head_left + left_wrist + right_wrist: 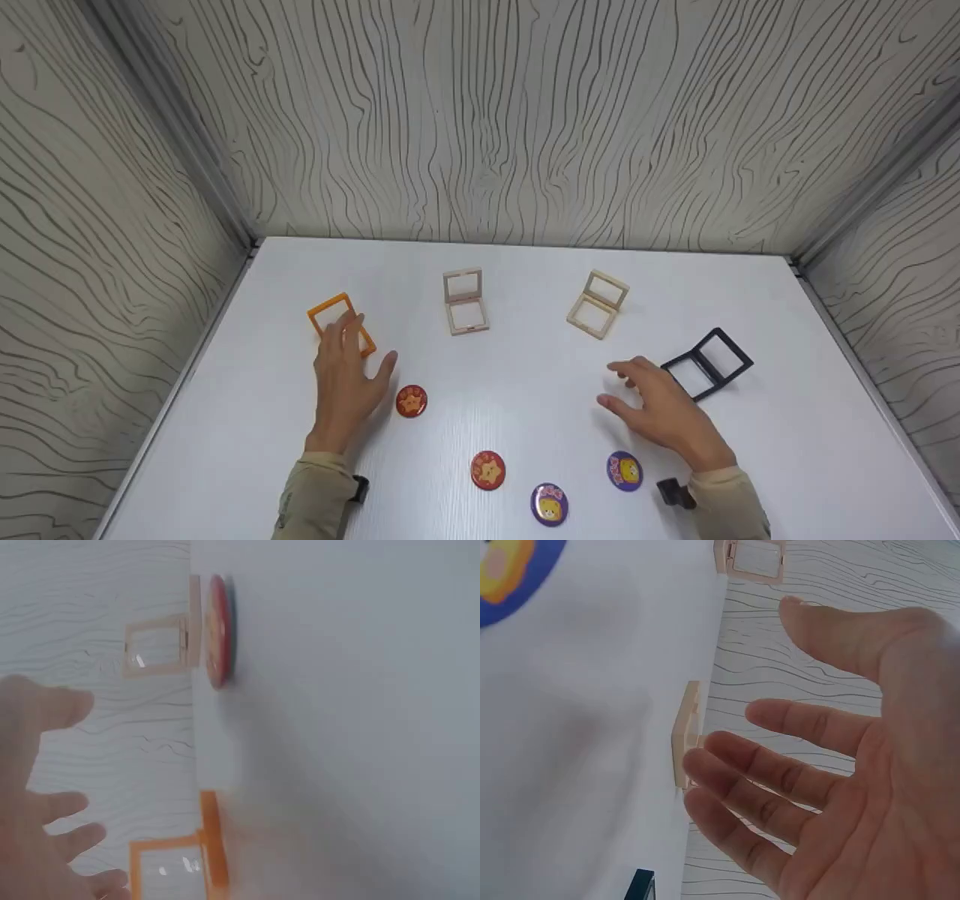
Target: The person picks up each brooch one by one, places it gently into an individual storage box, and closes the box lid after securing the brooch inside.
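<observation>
My left hand [346, 386] hovers over the orange folding display frame [328, 304] at the left, fingers loosely spread and overlapping it in the head view. Nothing lies between its thumb and fingers. Just right of that thumb is a red round badge [412, 401] with a star face. On the other side, my right hand [667, 412] is held above the table with relaxed fingers and an empty palm, as the right wrist view shows. Beyond its knuckles a black folding frame [706, 366] stands opened out, partly hidden by the hand.
Two opened beige frames stand farther back, one left of centre [466, 301] and one right [602, 303]. Nearer me lie another red badge [488, 470] and two purple bear badges, one central [550, 505] and one by my right wrist [625, 471]. Wood-patterned panels [480, 127] enclose the white table [525, 390].
</observation>
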The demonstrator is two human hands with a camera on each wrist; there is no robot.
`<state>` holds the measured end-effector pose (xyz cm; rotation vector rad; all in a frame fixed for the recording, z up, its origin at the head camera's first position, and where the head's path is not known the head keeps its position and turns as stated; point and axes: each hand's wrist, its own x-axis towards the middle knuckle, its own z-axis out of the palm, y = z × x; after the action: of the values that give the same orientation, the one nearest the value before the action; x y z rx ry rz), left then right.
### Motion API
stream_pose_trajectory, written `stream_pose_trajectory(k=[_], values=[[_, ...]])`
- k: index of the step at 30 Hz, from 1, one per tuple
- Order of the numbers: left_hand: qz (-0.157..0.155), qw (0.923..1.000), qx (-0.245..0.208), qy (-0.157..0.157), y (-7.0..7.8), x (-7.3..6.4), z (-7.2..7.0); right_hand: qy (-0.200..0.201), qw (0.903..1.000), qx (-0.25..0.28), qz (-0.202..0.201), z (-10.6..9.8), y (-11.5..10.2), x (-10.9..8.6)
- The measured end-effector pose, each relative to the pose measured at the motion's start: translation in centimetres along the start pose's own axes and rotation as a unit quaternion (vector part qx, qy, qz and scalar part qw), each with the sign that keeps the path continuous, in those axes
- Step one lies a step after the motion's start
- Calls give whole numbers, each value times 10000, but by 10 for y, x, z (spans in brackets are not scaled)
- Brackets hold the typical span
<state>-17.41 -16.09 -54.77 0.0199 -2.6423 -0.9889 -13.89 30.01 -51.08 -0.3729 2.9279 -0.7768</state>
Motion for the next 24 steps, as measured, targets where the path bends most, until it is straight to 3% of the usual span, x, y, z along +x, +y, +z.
stream_pose_trajectory(k=[4,7,11,17,20,24], values=[[-439,9975,-400,385,-17,-1,-5,-317,9992,80,-218,5,3,-16],[-839,9935,-687,338,-29,3,-10,-493,9984,74,-258,9,4,-26],[-1514,9835,-970,-177,-41,9,-18,-649,9975,133,-229,14,4,-37],[-2399,9599,-1108,-937,-50,20,-27,-816,9955,364,-325,20,9,-48],[-2588,9514,-1224,-1132,-51,25,-25,-936,9944,482,-84,18,13,-53],[-2594,9500,-1223,-1237,-55,28,-25,-1103,9909,755,144,19,19,-61]])
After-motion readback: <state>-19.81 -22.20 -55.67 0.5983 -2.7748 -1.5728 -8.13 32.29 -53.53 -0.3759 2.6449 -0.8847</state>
